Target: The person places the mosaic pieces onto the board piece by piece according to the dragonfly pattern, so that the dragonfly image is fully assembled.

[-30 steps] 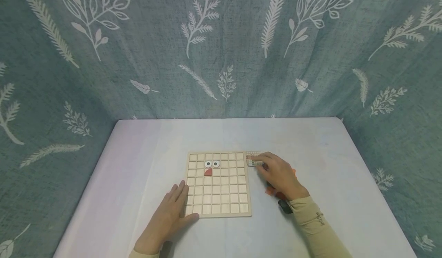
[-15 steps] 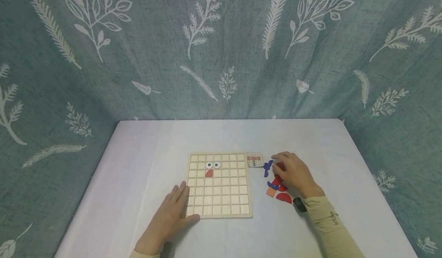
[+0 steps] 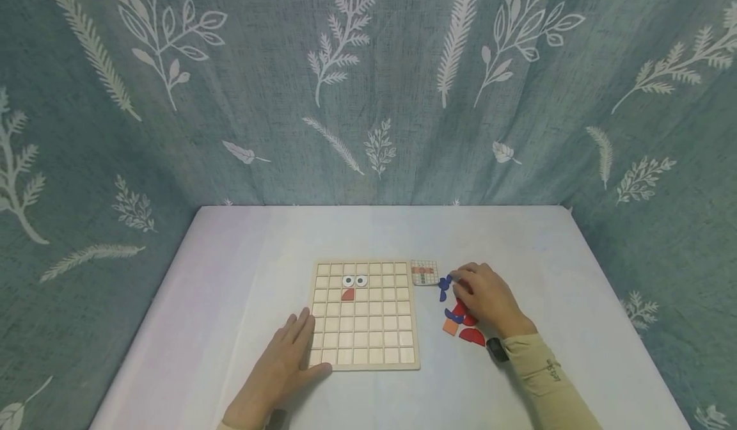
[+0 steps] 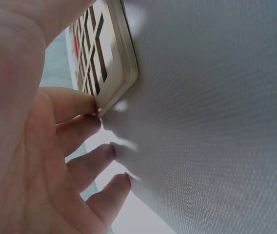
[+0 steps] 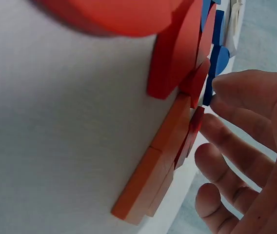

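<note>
A pale wooden grid board (image 3: 375, 340) lies on the table. Two round eye tiles (image 3: 354, 281) and a red quarter-round tile (image 3: 348, 294) sit in its upper cells. My left hand (image 3: 282, 359) rests along the board's left edge, thumb at the near left corner; its fingertips touch the table and board edge in the left wrist view. My right hand (image 3: 489, 299) is over the loose pieces right of the board, fingers loosely bent. Its index finger and thumb tips are right at a blue piece (image 5: 208, 91). Red pieces (image 3: 473, 336) lie partly beneath this hand.
A small printed pattern card (image 3: 425, 273) lies at the board's upper right corner. Near the right hand are an orange square (image 3: 451, 326) and a curved blue piece (image 3: 453, 316). In the right wrist view, orange pieces (image 5: 150, 180) lie in a row. A leaf-patterned curtain (image 3: 368, 84) surrounds the table.
The right hand has moved from the pattern card rightward to the loose pieces, then slightly toward the blue ones. The left hand has stayed at the board's edge.
</note>
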Demonstrator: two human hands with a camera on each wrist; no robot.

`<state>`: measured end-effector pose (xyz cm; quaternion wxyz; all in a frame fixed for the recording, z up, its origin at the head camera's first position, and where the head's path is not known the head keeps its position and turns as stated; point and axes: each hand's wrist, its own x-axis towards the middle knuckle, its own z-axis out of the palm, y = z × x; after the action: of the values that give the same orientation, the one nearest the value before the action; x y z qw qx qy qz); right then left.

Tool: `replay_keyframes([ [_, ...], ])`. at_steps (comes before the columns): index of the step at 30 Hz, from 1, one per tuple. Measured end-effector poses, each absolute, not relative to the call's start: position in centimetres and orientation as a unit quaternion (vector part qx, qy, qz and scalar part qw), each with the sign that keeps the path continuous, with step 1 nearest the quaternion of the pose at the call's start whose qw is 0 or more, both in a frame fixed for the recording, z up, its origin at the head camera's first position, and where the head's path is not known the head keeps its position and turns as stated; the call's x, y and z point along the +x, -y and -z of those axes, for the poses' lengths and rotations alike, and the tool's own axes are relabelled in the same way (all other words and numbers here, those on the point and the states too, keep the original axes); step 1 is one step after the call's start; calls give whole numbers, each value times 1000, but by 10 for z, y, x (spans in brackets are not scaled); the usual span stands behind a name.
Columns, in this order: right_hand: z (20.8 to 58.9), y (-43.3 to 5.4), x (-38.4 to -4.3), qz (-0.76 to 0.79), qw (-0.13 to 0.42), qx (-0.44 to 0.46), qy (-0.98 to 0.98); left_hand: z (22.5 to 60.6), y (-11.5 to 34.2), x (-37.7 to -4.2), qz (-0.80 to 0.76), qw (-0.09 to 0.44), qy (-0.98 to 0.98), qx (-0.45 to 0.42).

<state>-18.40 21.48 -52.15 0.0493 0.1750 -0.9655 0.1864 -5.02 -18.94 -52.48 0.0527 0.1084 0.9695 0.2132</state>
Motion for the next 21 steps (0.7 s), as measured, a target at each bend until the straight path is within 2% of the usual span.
replay_keyframes([
  [9, 519, -209, -187, -178, 35, 180, 967, 525, 189, -50, -204, 44, -972, 111],
  [21, 515, -210, -190, -165, 53, 185, 967, 526, 189, -49, -207, 31, -971, 115],
])
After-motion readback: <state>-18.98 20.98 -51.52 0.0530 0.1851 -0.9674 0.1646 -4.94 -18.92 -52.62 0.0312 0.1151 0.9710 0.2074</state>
